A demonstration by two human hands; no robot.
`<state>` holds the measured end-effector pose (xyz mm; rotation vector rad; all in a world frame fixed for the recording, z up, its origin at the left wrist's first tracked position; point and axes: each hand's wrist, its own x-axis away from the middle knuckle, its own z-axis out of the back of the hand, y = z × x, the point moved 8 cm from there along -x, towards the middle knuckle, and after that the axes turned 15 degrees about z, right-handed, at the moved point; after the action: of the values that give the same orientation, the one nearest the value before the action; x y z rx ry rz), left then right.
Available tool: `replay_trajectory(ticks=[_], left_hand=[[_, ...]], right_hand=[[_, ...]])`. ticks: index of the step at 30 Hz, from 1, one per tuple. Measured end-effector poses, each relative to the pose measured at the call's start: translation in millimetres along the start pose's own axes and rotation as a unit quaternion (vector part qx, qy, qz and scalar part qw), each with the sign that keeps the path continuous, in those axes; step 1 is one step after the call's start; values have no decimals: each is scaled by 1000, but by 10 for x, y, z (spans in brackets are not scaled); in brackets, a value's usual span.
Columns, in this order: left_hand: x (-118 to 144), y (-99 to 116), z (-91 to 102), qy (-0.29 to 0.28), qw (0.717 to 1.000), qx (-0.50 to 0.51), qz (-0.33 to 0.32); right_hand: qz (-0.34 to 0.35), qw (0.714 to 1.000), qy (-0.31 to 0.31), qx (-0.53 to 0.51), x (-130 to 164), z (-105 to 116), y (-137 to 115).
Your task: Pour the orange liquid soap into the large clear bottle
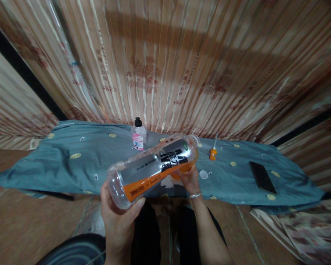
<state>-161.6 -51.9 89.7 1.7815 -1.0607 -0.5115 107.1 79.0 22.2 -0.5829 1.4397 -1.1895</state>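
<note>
Two hands: both grasp one bottle [151,167], held tilted above the near edge of the cloth [71,165].
Left hand [118,217]: wrapped under the base, thumb pressed against the orange band of the label.
Right hand [190,180]: gripping from below near the neck end; a bracelet [195,195] sits on the wrist.
Bottle: clear plastic, lying nearly level, base toward the camera, open mouth pointing to the far edge; orange liquid pooled at the neck end.
Cap [203,174]: white, on the cloth just right of the right hand.
Small bottle [138,135]: clear, black top, pink label, upright at the far edge, behind the held one.
Nozzle [213,151]: orange, with a thin white tube, near the far edge, right of the mouth.
Phone [262,177]: dark, flat, toward the right end of the cloth.
Curtain [168,62]: striped, hanging behind the far edge.
</note>
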Motion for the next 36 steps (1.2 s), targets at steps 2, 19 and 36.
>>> replay_trajectory(ticks=[2,19,36], left_hand=[[-1,-7,-4,0,1000,-1,3],[8,-29,17,11,1000,-14,10],[3,-38,27,11,1000,19,12]], right_hand=[[-2,1000,3,0,6,-2,-3],[10,1000,1,-24,11,-36,2],[15,1000,-2,21,22,-11,66]])
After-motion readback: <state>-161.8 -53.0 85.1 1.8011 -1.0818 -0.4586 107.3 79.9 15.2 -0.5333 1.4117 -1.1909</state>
